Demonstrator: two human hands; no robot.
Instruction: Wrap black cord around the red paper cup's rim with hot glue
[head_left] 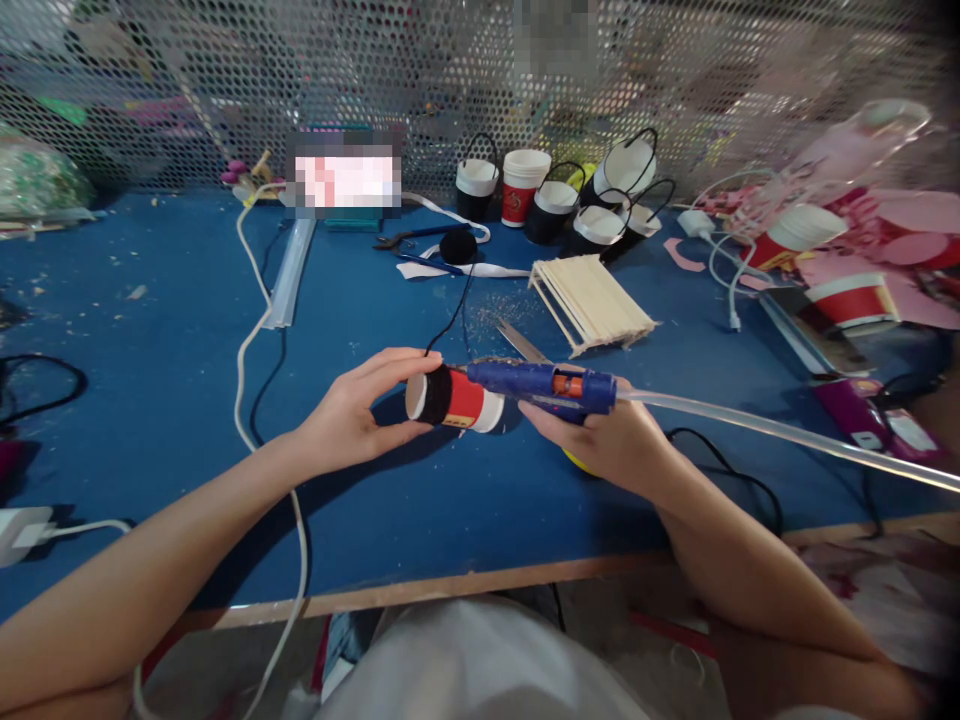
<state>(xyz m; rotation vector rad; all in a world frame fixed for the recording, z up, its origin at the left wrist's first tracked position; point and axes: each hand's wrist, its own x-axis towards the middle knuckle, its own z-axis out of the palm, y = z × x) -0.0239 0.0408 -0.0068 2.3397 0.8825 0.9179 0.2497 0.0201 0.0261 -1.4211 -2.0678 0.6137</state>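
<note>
My left hand point(367, 405) grips a small red paper cup point(466, 400) lying on its side, its base end toward the fingers. Black yarn is wound around the base end, and a strand runs back to a black yarn ball point(457, 246). In my right hand point(607, 440) is a blue hot glue gun point(540, 386), its nozzle pointing left at the cup's yarn-covered part. Whether the tip touches the cup I cannot tell. A long clear glue stick point(780, 427) sticks out of the gun's rear. Scissors point(523, 341) lie just behind the gun, their handles partly hidden.
Several black-wrapped cups with loop handles point(596, 228) stand at the back beside a plain red cup point(523, 188). Nearer are a wooden stick bundle point(592, 300) and blue pliers point(420, 236). Spare glue sticks point(291, 272) and a white cable point(241, 370) lie left; pink scraps point(919, 225) lie right.
</note>
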